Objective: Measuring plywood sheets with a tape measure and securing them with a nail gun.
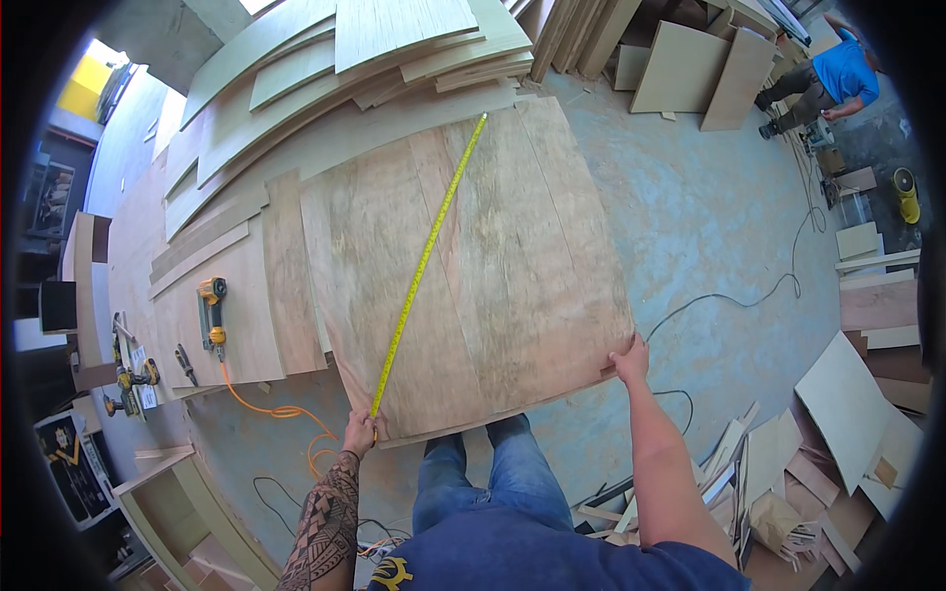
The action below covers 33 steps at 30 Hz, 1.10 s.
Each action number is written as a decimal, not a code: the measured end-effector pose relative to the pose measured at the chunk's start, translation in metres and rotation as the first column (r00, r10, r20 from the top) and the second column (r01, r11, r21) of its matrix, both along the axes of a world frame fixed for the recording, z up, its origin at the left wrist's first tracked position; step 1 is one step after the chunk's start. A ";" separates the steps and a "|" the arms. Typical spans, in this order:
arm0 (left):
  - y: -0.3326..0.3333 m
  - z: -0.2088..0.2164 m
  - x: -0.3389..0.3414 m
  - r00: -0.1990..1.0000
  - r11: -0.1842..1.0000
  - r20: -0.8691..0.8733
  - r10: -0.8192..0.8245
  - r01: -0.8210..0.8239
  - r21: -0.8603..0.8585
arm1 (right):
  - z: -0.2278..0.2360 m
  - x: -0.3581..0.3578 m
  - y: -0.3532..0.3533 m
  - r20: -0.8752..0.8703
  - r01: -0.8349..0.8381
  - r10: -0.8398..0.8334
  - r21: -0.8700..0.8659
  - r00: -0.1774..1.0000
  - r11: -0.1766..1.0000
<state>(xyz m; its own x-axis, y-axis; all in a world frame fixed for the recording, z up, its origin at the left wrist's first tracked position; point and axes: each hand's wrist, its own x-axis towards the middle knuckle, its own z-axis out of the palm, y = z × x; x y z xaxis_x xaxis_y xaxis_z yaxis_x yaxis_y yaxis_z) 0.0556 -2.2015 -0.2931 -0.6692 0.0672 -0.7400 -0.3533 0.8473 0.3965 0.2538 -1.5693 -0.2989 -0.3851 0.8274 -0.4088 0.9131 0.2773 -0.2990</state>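
A large plywood panel [532, 276] lies in front of me, its near edge just beyond my legs. Across it runs a yellow tape measure [422, 261], its blade pulled out slantwise from the near left corner to the far edge. My left hand [360, 433] is closed at the near end of the blade, by the panel's corner; the fingers partly hide what they grip. At the near right corner, my right hand [631, 361] grips the panel's edge, thumb on top.
Left of the panel, a nail gun [212, 315] with an orange hose [271, 407] lies on more boards. Plywood sheets [394, 59] are stacked beyond. Wood offcuts [788, 473] pile up at right; a black cable [734, 298] crosses the floor. A person [838, 74] works at far right.
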 end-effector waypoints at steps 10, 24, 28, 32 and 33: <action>0.007 -0.010 0.007 1.000 0.999 -0.015 -0.013 0.013 -0.030 | 0.017 0.003 -0.017 0.089 -0.028 0.023 0.058 0.996 0.998; 0.013 -0.006 0.001 1.000 1.000 -0.001 -0.022 0.022 -0.022 | 0.018 0.028 -0.006 0.026 -0.107 0.106 0.037 0.994 0.994; 0.024 -0.012 0.007 0.988 0.996 -0.128 0.084 -0.080 0.036 | 0.018 0.027 -0.004 0.020 -0.061 0.060 0.037 0.998 0.997; -0.007 -0.025 -0.001 0.958 0.955 -0.088 0.274 -0.260 0.144 | 0.018 0.019 -0.009 -0.020 -0.080 0.080 0.019 0.997 0.997; -0.012 -0.025 0.000 0.966 0.964 -0.086 0.245 -0.233 0.130 | 0.018 0.021 -0.009 -0.027 -0.092 0.093 0.026 0.995 0.995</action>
